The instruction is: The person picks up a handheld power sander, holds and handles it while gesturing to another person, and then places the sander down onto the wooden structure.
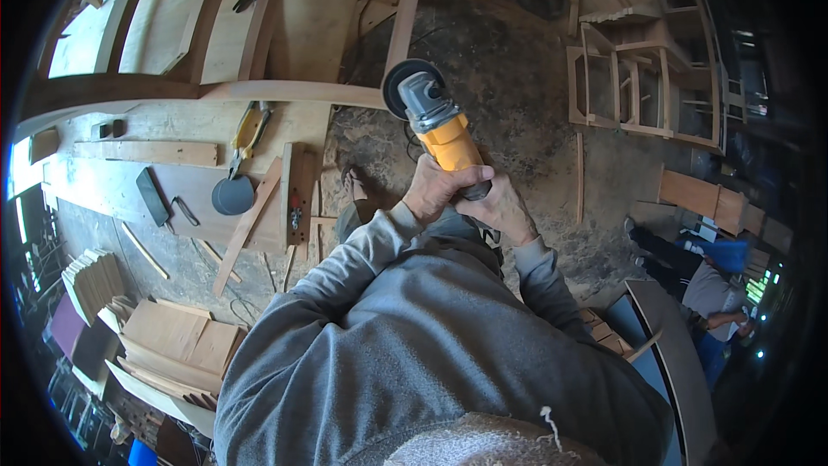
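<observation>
Both my hands are closed around the yellow body of an angle grinder (453, 143), which points up and away from me. My left hand (431, 188) wraps its left side, and my right hand (504, 209) grips the rear end. The grinder's dark round disc (398, 85) is at the end of a curved wooden rail (297, 93); whether it touches the wood I cannot tell. That rail belongs to a wooden frame with several slats (203, 17), lying over the workbench (297, 129).
Yellow-handled pliers (248, 134), a dark round disc (233, 196) and wood strips (164, 152) lie on the bench. Stacked boards (177, 332) stand lower left. Wooden chair frames (642, 78) stand far right. Another person (703, 280) is at the right. A cabinet (681, 371) stands lower right.
</observation>
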Demonstrator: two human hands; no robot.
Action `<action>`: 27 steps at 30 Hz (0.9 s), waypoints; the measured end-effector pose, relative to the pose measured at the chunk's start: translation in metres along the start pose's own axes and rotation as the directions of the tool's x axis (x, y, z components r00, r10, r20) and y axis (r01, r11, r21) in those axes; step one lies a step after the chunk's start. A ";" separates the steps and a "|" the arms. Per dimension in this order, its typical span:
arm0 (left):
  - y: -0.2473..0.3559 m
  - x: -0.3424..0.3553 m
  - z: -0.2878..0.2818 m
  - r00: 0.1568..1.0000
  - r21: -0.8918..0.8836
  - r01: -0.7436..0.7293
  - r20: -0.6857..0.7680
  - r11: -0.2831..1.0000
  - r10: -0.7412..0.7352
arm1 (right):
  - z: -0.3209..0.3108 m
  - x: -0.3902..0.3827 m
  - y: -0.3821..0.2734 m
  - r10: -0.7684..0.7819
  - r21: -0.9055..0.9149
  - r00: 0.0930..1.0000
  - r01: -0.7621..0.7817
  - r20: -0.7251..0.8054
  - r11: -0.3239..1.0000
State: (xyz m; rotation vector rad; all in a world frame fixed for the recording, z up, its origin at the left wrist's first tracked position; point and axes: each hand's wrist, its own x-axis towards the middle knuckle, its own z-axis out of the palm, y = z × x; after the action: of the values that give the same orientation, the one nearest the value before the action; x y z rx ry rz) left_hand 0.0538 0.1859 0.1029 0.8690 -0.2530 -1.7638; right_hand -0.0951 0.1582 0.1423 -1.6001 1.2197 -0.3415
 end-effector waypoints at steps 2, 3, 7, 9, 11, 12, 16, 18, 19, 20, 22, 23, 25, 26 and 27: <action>0.007 0.013 0.004 1.000 0.004 -0.023 0.012 1.000 0.023 | -0.015 0.014 -0.007 0.012 -0.024 0.999 -0.011 0.037 1.000; 0.009 0.019 0.004 0.999 0.005 -0.045 0.015 0.999 0.045 | -0.023 0.022 -0.013 0.057 -0.045 0.995 -0.053 0.084 0.998; 0.025 0.046 0.027 0.991 -0.005 -0.092 -0.099 0.996 0.091 | -0.037 0.070 0.022 -0.168 0.043 0.980 0.164 0.106 0.986; 0.027 0.070 0.038 0.990 -0.033 -0.096 -0.104 0.995 0.092 | -0.055 0.091 0.025 -0.125 -0.014 0.988 0.127 0.092 0.992; 0.024 0.095 0.042 0.966 0.128 -0.188 -0.156 0.974 0.207 | -0.074 0.108 0.019 -0.140 0.076 0.977 0.130 0.161 0.989; 0.022 0.104 0.042 0.965 0.095 -0.196 -0.156 0.976 0.209 | -0.085 0.113 0.008 -0.056 0.009 0.982 0.055 0.181 0.998; 0.014 0.142 0.061 0.975 0.020 -0.192 -0.108 0.981 0.193 | -0.124 0.137 0.023 -0.158 -0.004 0.978 0.160 0.136 0.987; 0.010 0.161 0.068 0.992 -0.031 -0.106 -0.073 0.994 0.104 | -0.139 0.136 0.028 -0.095 -0.124 0.992 0.106 0.087 0.987; 0.009 0.169 0.072 0.995 -0.028 -0.086 -0.052 0.996 0.084 | -0.145 0.138 0.032 -0.081 -0.124 0.995 0.089 0.062 0.988; 0.008 0.178 0.077 0.997 -0.020 -0.076 -0.030 0.997 0.076 | -0.152 0.140 0.037 -0.060 -0.155 0.997 0.067 0.048 0.986; 0.008 0.194 0.087 0.999 -0.009 -0.053 0.012 0.999 0.053 | -0.164 0.142 0.044 -0.030 -0.185 1.000 0.031 0.011 0.982; 0.008 0.202 0.091 0.999 -0.004 -0.030 0.045 1.000 0.030 | -0.169 0.143 0.046 -0.040 -0.182 0.999 0.034 -0.025 0.983; 0.008 0.215 0.094 0.994 0.009 0.015 0.110 1.000 -0.016 | -0.171 0.143 0.051 -0.058 -0.175 0.994 0.041 -0.097 0.984; 0.009 0.220 0.094 0.989 0.016 0.037 0.143 0.999 -0.039 | -0.172 0.143 0.051 -0.068 -0.174 0.989 0.044 -0.132 0.984; 0.009 0.225 0.092 0.986 0.018 0.050 0.159 0.999 -0.052 | -0.173 0.143 0.046 -0.059 -0.177 0.987 0.032 -0.151 0.984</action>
State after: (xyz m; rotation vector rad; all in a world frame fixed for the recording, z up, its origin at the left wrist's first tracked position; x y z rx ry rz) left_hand -0.0296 -0.0406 0.0769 0.7502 -0.3507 -1.8840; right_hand -0.1819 -0.0526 0.1254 -1.7803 1.3642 -0.4044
